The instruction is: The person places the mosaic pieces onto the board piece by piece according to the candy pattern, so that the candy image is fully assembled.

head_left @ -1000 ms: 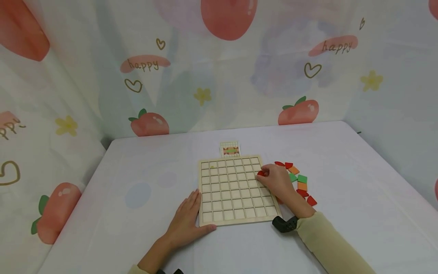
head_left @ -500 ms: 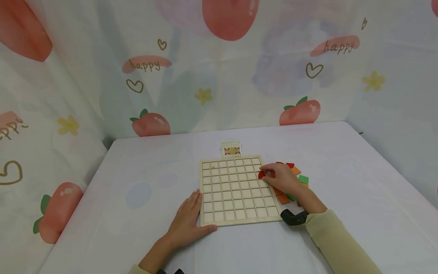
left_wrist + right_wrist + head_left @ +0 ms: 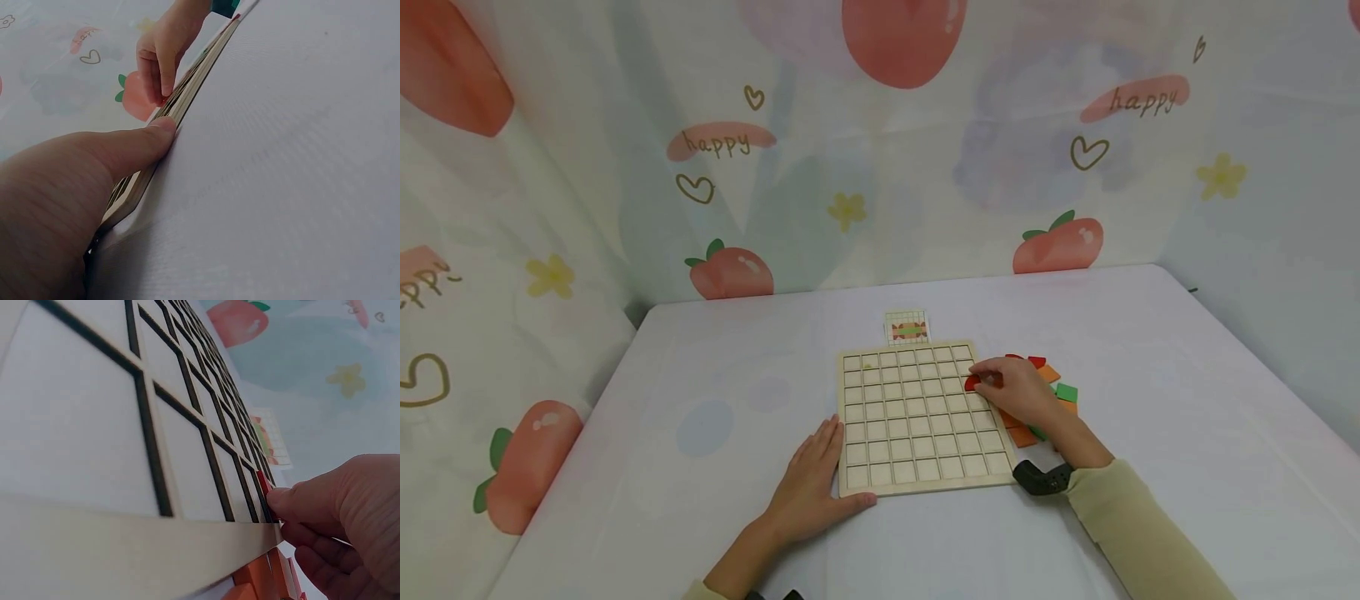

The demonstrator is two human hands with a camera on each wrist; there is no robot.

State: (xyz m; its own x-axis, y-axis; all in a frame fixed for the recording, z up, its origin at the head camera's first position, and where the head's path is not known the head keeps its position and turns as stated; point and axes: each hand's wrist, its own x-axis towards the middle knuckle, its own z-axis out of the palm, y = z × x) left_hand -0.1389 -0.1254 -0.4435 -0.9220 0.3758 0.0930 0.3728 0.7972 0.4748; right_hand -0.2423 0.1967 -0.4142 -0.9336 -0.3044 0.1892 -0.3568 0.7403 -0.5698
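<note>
A square wooden grid board (image 3: 907,427) lies on the white table, its visible cells bare wood. My right hand (image 3: 1018,390) pinches a red curved-edged tile (image 3: 972,383) between thumb and fingers at the board's right column. In the right wrist view the red tile (image 3: 263,481) stands tilted in a cell near the board's edge, partly behind the thumb. My left hand (image 3: 805,479) rests at the near left corner, fingers straight along the left side and thumb on the front edge. The left wrist view shows that thumb (image 3: 147,145) against the board's rim.
Beyond the board's far edge lies a small pattern card (image 3: 907,327) printed with a red, orange and green figure. Loose tiles lie right of the board, among them a green tile (image 3: 1067,392) and an orange tile (image 3: 1021,436); my right hand hides some.
My right hand and forearm have shifted slightly right and the hand has turned, with the red tile lowered at the right column. The left hand keeps its place.
</note>
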